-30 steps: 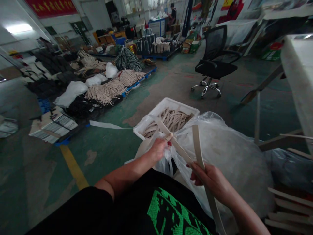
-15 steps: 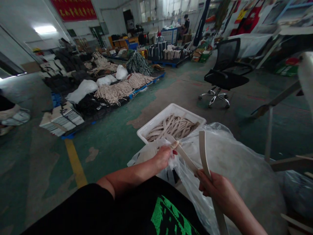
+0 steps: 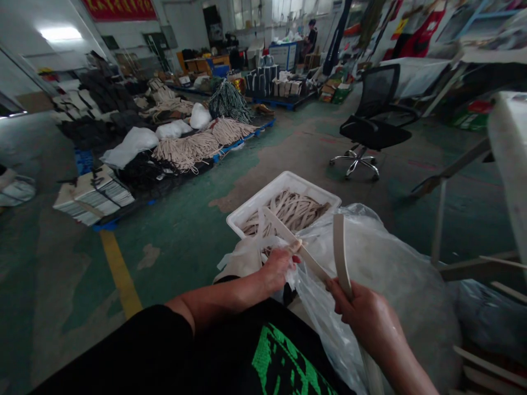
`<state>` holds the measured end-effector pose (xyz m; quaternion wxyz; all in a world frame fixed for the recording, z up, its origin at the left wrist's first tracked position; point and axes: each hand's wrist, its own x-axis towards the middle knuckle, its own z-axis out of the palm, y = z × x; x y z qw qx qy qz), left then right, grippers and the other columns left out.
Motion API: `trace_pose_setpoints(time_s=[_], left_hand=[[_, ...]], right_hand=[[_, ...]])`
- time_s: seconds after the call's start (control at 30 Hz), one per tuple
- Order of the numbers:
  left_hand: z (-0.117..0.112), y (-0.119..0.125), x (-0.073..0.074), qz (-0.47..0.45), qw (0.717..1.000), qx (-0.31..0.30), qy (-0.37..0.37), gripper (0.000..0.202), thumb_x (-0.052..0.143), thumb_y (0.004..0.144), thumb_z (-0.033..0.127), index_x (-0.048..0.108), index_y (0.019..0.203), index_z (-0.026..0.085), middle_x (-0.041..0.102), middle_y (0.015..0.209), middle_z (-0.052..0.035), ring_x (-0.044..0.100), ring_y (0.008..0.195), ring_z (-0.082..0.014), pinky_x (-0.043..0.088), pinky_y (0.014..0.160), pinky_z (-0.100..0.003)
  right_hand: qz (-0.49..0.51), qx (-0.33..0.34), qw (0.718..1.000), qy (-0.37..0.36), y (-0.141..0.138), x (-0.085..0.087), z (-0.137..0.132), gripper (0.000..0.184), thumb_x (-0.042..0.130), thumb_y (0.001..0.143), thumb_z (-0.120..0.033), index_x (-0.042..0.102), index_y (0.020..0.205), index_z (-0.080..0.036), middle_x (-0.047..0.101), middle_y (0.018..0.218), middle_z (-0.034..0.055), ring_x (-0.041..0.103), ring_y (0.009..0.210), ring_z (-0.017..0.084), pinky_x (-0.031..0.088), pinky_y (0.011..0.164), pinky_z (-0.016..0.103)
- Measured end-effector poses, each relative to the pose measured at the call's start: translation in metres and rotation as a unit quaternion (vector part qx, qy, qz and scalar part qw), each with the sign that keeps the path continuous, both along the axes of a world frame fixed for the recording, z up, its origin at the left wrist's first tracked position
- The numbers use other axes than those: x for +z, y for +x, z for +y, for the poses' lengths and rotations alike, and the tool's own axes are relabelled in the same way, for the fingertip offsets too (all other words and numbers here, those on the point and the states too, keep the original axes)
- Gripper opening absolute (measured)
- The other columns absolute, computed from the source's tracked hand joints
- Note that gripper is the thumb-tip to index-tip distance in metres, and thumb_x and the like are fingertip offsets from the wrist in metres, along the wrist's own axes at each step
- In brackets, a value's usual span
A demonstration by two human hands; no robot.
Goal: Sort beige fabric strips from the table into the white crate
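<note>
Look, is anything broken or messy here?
The green paint on the floor is worn away in a patch beside the crate, showing bare brown. The left hand and right hand grip strips that look fine.

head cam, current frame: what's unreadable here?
Head view only.
- Strap: whether its two lengths join is hidden inside the right hand; its lower end leaves the bottom edge.
- Left hand: its grip on the strap is mostly hidden by its own back.
- Plastic bag: contents veiled by cloudy film.
- Red banner: text cut by the top edge, too small.
</note>
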<state>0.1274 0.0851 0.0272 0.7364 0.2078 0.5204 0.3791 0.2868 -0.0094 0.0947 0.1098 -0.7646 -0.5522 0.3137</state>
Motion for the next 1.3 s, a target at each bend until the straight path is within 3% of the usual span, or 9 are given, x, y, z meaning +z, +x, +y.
trace_pose_setpoints(time_s=[0.17, 0.37, 0.47, 0.57, 0.63, 0.73, 0.83, 1.03, 1.3], left_hand=[[-0.025, 0.012, -0.007, -0.029, 0.998, -0.018, 0.061, 0.052, 0.085, 0.055, 0.062, 0.062, 0.062, 0.017, 0.055, 0.055, -0.0010, 0.042, 0.049, -0.0104, 0.030, 0.050, -0.027], [0.010, -0.007, 0.000, -0.030, 0.999, 0.025, 0.021, 0.055, 0.089, 0.050, 0.060, 0.063, 0.069, 0.016, 0.054, 0.056, 0.0018, 0.042, 0.049, -0.0082, 0.031, 0.049, -0.024], [0.011, -0.008, -0.001, -0.024, 0.999, 0.027, 0.009, 0.053, 0.090, 0.052, 0.056, 0.062, 0.071, 0.015, 0.054, 0.057, 0.0025, 0.044, 0.050, -0.0081, 0.030, 0.048, -0.023], [-0.007, 0.005, -0.006, -0.066, 0.997, -0.036, 0.007, 0.048, 0.086, 0.059, 0.056, 0.061, 0.067, 0.016, 0.054, 0.057, 0.0016, 0.046, 0.050, -0.0094, 0.032, 0.049, -0.024], [-0.013, 0.009, -0.006, -0.086, 0.994, -0.062, 0.010, 0.046, 0.083, 0.064, 0.057, 0.061, 0.066, 0.017, 0.054, 0.057, 0.0007, 0.046, 0.050, -0.0098, 0.033, 0.049, -0.025], [-0.001, 0.001, -0.002, -0.056, 0.998, -0.025, 0.002, 0.045, 0.087, 0.060, 0.053, 0.063, 0.069, 0.016, 0.055, 0.059, 0.0005, 0.045, 0.051, -0.0088, 0.031, 0.048, -0.023], [0.011, -0.009, 0.000, -0.024, 1.000, 0.019, -0.008, 0.045, 0.091, 0.055, 0.048, 0.064, 0.071, 0.015, 0.055, 0.061, 0.0011, 0.047, 0.053, -0.0087, 0.031, 0.048, -0.022], [-0.010, 0.005, -0.004, -0.062, 0.995, -0.075, -0.004, 0.042, 0.085, 0.064, 0.052, 0.062, 0.066, 0.017, 0.053, 0.056, 0.0012, 0.045, 0.051, -0.0098, 0.031, 0.049, -0.025], [0.017, -0.015, 0.006, -0.010, 1.000, -0.020, -0.008, 0.048, 0.090, 0.058, 0.051, 0.062, 0.073, 0.014, 0.053, 0.058, 0.0017, 0.046, 0.049, -0.0073, 0.031, 0.047, -0.022]], right_hand=[[-0.076, 0.013, 0.996, 0.048, -0.023, -0.005, 0.026, 0.040, 0.043, 0.094, -0.050, 0.065, 0.073, -0.024, 0.070, 0.061, 0.0051, 0.065, 0.053, 0.018, 0.037, 0.049, 0.026], [0.105, 0.047, 0.993, 0.021, -0.007, -0.019, 0.025, 0.054, 0.038, 0.093, -0.062, 0.063, 0.068, -0.022, 0.068, 0.057, 0.0037, 0.066, 0.053, 0.018, 0.047, 0.055, 0.026], [0.065, 0.037, 0.997, 0.010, -0.001, -0.016, 0.020, 0.051, 0.039, 0.093, -0.059, 0.062, 0.066, -0.022, 0.067, 0.055, 0.0030, 0.064, 0.049, 0.017, 0.045, 0.052, 0.027], [0.012, 0.026, 0.999, 0.040, -0.011, -0.015, 0.028, 0.047, 0.040, 0.093, -0.054, 0.061, 0.066, -0.023, 0.068, 0.057, 0.0032, 0.064, 0.051, 0.017, 0.043, 0.052, 0.027], [0.040, 0.021, 0.997, 0.057, -0.016, -0.020, 0.034, 0.047, 0.039, 0.094, -0.055, 0.062, 0.070, -0.022, 0.070, 0.061, 0.0035, 0.066, 0.054, 0.017, 0.044, 0.054, 0.027], [0.118, 0.027, 0.992, 0.031, -0.011, -0.027, 0.034, 0.051, 0.038, 0.095, -0.058, 0.065, 0.073, -0.021, 0.071, 0.064, 0.0040, 0.067, 0.057, 0.017, 0.047, 0.057, 0.026], [0.103, 0.038, 0.994, -0.003, -0.004, -0.028, 0.026, 0.053, 0.039, 0.095, -0.056, 0.064, 0.065, -0.021, 0.069, 0.057, 0.0040, 0.066, 0.054, 0.017, 0.047, 0.057, 0.027], [0.066, 0.018, 0.996, 0.057, -0.017, -0.025, 0.036, 0.050, 0.039, 0.096, -0.053, 0.064, 0.068, -0.021, 0.070, 0.060, 0.0040, 0.066, 0.055, 0.017, 0.045, 0.054, 0.025], [0.177, 0.027, 0.984, 0.001, 0.001, -0.030, 0.011, 0.048, 0.039, 0.094, -0.056, 0.069, 0.086, -0.020, 0.072, 0.065, 0.0026, 0.067, 0.054, 0.016, 0.050, 0.054, 0.026]])
